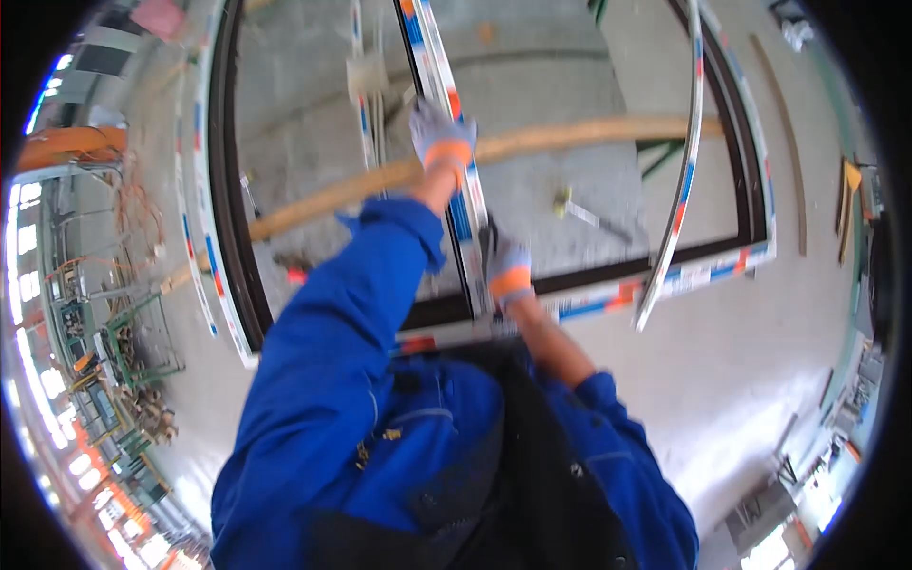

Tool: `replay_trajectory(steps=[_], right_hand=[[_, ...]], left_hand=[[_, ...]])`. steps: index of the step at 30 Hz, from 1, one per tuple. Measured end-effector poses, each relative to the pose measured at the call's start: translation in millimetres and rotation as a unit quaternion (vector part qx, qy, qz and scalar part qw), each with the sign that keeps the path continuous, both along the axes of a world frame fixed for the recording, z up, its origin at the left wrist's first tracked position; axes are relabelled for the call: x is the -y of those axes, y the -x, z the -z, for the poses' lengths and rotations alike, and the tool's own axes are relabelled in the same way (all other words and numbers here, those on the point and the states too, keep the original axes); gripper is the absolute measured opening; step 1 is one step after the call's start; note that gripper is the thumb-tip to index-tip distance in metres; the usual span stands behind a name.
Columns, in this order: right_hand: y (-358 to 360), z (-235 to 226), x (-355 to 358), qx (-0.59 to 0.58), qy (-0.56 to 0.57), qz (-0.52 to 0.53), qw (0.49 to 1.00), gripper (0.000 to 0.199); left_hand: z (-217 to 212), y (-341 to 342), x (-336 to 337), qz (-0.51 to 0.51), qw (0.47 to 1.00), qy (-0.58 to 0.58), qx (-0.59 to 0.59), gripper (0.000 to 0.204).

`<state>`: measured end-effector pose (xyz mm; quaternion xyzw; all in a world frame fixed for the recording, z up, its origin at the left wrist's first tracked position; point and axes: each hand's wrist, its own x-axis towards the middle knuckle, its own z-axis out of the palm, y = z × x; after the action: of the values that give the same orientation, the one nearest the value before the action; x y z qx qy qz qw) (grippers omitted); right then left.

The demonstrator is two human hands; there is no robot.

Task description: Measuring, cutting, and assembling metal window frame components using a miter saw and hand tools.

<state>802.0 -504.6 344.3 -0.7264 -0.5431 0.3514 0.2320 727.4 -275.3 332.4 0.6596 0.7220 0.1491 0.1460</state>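
A large window frame of dark profile, edged in white film with red and blue marks, lies in front of me. Its middle bar runs away from my body. My left hand, in a grey glove with an orange cuff, is closed over that bar, farther out. Close to the bar's near end, my right hand, gloved alike, is closed beside it. A narrow dark piece shows at its fingers; its kind is unclear. The fingertips are partly hidden.
A long wooden beam crosses beneath the frame. A loose, bowed film-covered strip overlies its right part. A hammer-like tool lies inside the frame's outline. Green metal racks stand at left, and wooden strips at far right.
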Motion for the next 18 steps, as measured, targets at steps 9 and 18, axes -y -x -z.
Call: replay_trajectory(steps=[9, 18], right_hand=[[-29.3, 47.5, -16.5, 0.126, 0.034, 0.02, 0.991, 0.03], [-63.0, -25.8, -87.4, -0.359, 0.235, 0.034, 0.902, 0.03]], left_hand=[[-46.0, -26.0, -8.9, -0.029, 0.995, 0.06, 0.072, 0.094], [-33.4, -14.7, -25.9, -0.035, 0.992, 0.048, 0.115, 0.105]])
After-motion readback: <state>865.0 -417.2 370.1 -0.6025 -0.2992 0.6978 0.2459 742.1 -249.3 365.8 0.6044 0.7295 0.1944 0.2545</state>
